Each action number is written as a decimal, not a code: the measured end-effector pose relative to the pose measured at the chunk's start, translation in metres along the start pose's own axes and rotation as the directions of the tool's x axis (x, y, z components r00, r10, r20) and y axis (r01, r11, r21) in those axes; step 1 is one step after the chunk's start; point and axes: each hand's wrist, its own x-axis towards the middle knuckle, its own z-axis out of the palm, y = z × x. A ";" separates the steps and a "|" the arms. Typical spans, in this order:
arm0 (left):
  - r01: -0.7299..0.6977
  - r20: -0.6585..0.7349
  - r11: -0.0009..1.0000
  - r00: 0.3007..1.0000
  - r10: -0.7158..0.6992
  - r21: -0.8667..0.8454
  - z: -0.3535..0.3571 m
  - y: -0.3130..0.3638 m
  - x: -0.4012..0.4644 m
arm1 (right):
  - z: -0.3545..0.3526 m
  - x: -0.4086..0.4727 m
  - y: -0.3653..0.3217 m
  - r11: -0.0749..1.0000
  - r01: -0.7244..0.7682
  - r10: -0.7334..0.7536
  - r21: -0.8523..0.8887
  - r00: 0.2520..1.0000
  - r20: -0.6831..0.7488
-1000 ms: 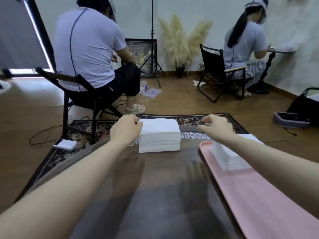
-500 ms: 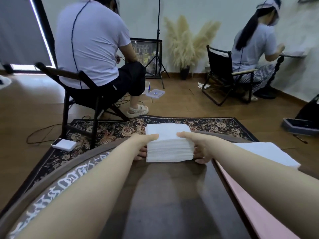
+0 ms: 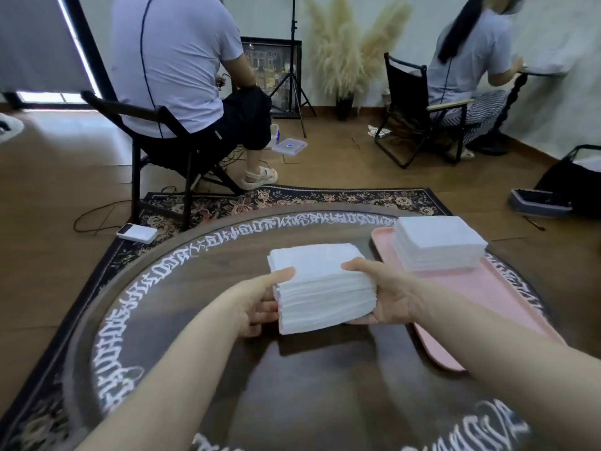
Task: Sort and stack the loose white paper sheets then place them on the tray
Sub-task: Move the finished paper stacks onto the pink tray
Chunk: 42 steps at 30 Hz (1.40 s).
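Observation:
A thick stack of white paper sheets is held just above the dark round table, near its middle. My left hand grips the stack's left side, thumb on top and fingers underneath. My right hand grips the right side the same way. To the right, a long pink tray lies on the table, and a second white paper stack sits at its far end.
The table's rim carries white script. Beyond it on the patterned rug lies a white device. One person sits on a black chair at the back left, another sits at the back right. A black bag is at the far right.
Both hands closed on the stack's sides, lifted it and drew it toward me. The view tilted down, showing more of the table and tray.

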 end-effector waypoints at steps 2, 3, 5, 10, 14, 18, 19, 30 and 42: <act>-0.072 -0.068 0.997 0.995 0.074 0.029 0.008 -0.022 -0.020 | 0.004 -0.019 0.026 0.996 0.006 -0.007 0.087 1.000 0.012; -0.111 -0.102 0.993 0.988 0.115 0.045 0.011 -0.033 -0.029 | 0.006 -0.028 0.039 0.992 0.007 -0.008 0.125 1.000 0.011; -0.160 -0.147 0.986 0.975 0.166 0.053 0.017 -0.048 -0.046 | 0.009 -0.043 0.057 0.984 0.017 -0.018 0.176 1.000 0.003; -0.108 -0.081 0.994 0.991 0.108 -0.002 0.023 -0.068 -0.083 | 0.014 -0.073 0.083 0.977 0.074 -0.075 0.202 0.997 -0.002; -0.073 -0.058 0.997 0.996 0.074 0.033 0.021 -0.081 -0.102 | 0.009 -0.093 0.094 0.958 0.110 -0.131 0.265 0.989 0.064; -0.032 0.113 0.999 0.993 0.037 -0.044 0.020 -0.091 -0.110 | 0.009 -0.108 0.099 0.936 0.124 -0.177 0.330 0.975 0.136; -0.006 0.171 0.995 0.985 0.024 -0.102 0.021 -0.092 -0.110 | 0.010 -0.110 0.099 0.932 0.125 -0.186 0.340 0.970 0.154; 0.041 0.025 0.795 0.999 -0.032 -0.605 0.024 -0.087 -0.115 | 0.010 -0.118 0.100 0.900 0.187 -0.285 0.394 0.936 0.206; -0.013 0.230 0.833 0.959 0.168 -0.553 0.009 -0.080 -0.101 | 0.001 -0.110 0.100 0.927 0.327 -0.360 0.181 0.912 0.197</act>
